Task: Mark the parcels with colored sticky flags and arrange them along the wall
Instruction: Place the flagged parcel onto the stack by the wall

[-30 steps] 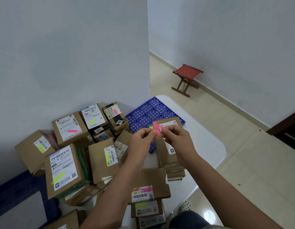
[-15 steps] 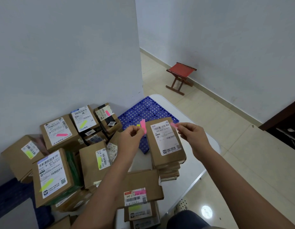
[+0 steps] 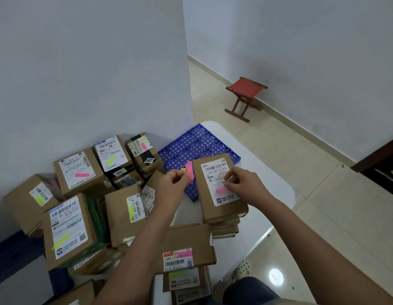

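A stack of flat brown parcels stands on the white table; its top parcel (image 3: 219, 194) carries a white shipping label. My right hand (image 3: 244, 186) presses a pink sticky flag (image 3: 221, 190) onto that label with its fingertips. My left hand (image 3: 172, 183) pinches a small pad of pink and yellow sticky flags (image 3: 189, 171) just left of the stack. Several flagged parcels (image 3: 78, 170) are piled against the grey wall on the left, each bearing a pink or yellow flag. Another flagged stack (image 3: 180, 258) lies near me.
A blue perforated plastic tray (image 3: 191, 146) lies on the white table (image 3: 272, 186) behind the stack. A red folding stool (image 3: 246, 93) stands on the tiled floor by the far wall. Dark furniture (image 3: 380, 159) shows at the right edge.
My right hand pulled a pink flag off the pad, carried it right, then brought it down onto the top parcel's label. My left hand stayed holding the pad.
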Available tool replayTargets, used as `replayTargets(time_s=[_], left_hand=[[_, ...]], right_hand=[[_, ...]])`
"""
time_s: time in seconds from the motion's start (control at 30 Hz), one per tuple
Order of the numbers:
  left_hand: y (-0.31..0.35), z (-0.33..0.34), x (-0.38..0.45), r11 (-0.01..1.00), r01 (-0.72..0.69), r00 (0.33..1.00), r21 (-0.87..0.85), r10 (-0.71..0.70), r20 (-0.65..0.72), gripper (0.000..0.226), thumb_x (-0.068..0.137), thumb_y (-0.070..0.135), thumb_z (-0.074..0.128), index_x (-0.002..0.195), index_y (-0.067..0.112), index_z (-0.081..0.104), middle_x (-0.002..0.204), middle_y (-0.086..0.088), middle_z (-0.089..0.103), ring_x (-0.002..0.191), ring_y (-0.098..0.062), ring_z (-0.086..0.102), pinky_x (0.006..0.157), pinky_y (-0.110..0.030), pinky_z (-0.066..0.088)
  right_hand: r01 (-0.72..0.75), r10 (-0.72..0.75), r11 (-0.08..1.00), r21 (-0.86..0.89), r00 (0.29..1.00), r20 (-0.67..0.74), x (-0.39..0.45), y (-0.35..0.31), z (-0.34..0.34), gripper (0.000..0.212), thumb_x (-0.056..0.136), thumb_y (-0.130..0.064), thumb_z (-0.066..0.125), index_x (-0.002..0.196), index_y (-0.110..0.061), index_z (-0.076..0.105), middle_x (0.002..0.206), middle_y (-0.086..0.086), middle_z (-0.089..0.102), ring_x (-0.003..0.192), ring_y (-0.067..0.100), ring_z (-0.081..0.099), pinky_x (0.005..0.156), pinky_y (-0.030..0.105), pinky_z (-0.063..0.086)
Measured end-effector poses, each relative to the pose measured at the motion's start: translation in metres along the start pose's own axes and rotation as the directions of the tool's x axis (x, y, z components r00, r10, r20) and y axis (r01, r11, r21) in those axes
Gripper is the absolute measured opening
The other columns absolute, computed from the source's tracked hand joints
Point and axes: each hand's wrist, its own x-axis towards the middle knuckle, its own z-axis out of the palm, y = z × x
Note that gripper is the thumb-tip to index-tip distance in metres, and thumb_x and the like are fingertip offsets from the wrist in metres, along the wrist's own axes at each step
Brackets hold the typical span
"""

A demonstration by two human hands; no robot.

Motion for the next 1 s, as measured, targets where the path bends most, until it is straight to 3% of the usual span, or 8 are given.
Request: replayTargets(time_s=[0.17,0.33,0.43,0.53,0.6,0.67,0.83,1.0], left_hand=[[-0.001,0.000,0.001,1.000,0.007,1.000,-0.004,-0.007,-0.003,0.014,0.094,0.023,0.065,0.084,0.015,0.071,0.084,-0.004,0.071,0.071,-0.007,0.057,0.075,-0.029,0.048],[-0.002,-0.001,-0.001,1.000,0.002,1.000,-0.020,-0.002,0.012,0.015,0.094,0.023,0.065,0.085,0.013,0.071,0.078,-0.003,0.068,0.068,-0.007,0.054,0.072,-0.028,0.046],[-0.002,-0.002,-0.003,1.000,-0.001,1.000,-0.026,0.001,0.028,0.014,0.093,0.023,0.065,0.085,0.014,0.072,0.078,-0.003,0.069,0.070,-0.008,0.056,0.073,-0.028,0.046],[0.001,-0.004,-0.007,0.999,-0.024,0.997,-0.027,0.026,0.072,0.012,0.093,0.023,0.066,0.088,0.014,0.073,0.087,-0.005,0.073,0.076,-0.007,0.061,0.073,-0.021,0.048],[0.003,-0.005,-0.011,0.998,-0.042,0.993,-0.039,0.046,0.112,0.011,0.093,0.022,0.066,0.089,0.015,0.074,0.086,0.000,0.074,0.078,-0.005,0.064,0.069,-0.012,0.048],[0.003,-0.005,-0.014,0.998,-0.051,0.988,-0.047,0.057,0.143,0.010,0.093,0.022,0.066,0.090,0.016,0.074,0.086,0.001,0.073,0.082,-0.007,0.065,0.071,-0.015,0.048],[0.003,-0.011,-0.017,0.993,-0.092,0.983,-0.074,0.103,0.155,0.009,0.093,0.020,0.067,0.090,0.016,0.074,0.086,-0.003,0.074,0.085,-0.015,0.067,0.078,-0.025,0.051],[0.004,-0.022,-0.024,0.989,-0.124,0.981,-0.078,0.134,0.138,0.009,0.093,0.020,0.067,0.092,0.015,0.074,0.087,-0.001,0.075,0.087,-0.015,0.069,0.078,-0.023,0.052]], right_hand=[[0.017,-0.018,0.987,-0.162,1.000,-0.007,0.003,0.002,0.003,0.011,0.093,-0.027,0.062,0.102,-0.025,0.057,0.098,-0.005,0.068,0.083,0.013,0.065,0.073,0.027,0.057],[0.051,-0.067,0.955,-0.292,0.997,-0.045,0.001,0.002,0.009,0.012,0.092,-0.030,0.062,0.102,-0.025,0.055,0.102,-0.006,0.062,0.082,0.009,0.060,0.062,0.018,0.046],[0.063,-0.088,0.956,-0.288,0.993,-0.073,0.001,0.000,0.009,0.025,0.089,-0.033,0.066,0.110,-0.026,0.054,0.109,-0.008,0.047,0.091,0.009,0.055,0.067,0.016,0.047],[0.093,-0.096,0.995,-0.024,0.981,-0.167,-0.001,-0.015,0.008,0.016,0.089,-0.029,0.069,0.102,-0.024,0.060,0.100,-0.009,0.053,0.079,0.008,0.058,0.062,0.013,0.045],[0.144,-0.107,0.962,0.231,0.980,-0.166,-0.005,-0.030,0.010,0.006,0.090,-0.027,0.067,0.093,-0.022,0.066,0.091,-0.008,0.064,0.077,0.007,0.061,0.062,0.014,0.045],[0.178,-0.133,0.900,0.399,0.981,-0.139,-0.011,-0.043,0.017,0.005,0.090,-0.023,0.068,0.092,-0.020,0.071,0.084,-0.009,0.068,0.075,0.001,0.062,0.064,0.012,0.046],[0.197,-0.134,0.841,0.503,0.978,-0.159,-0.021,-0.058,0.036,0.007,0.089,-0.022,0.070,0.088,-0.016,0.073,0.076,-0.009,0.068,0.070,-0.002,0.060,0.065,0.013,0.046],[0.196,-0.089,0.810,0.553,0.973,-0.215,-0.027,-0.070,0.046,0.018,0.086,-0.024,0.073,0.102,-0.016,0.069,0.095,-0.006,0.070,0.082,0.004,0.064,0.065,0.014,0.048]])
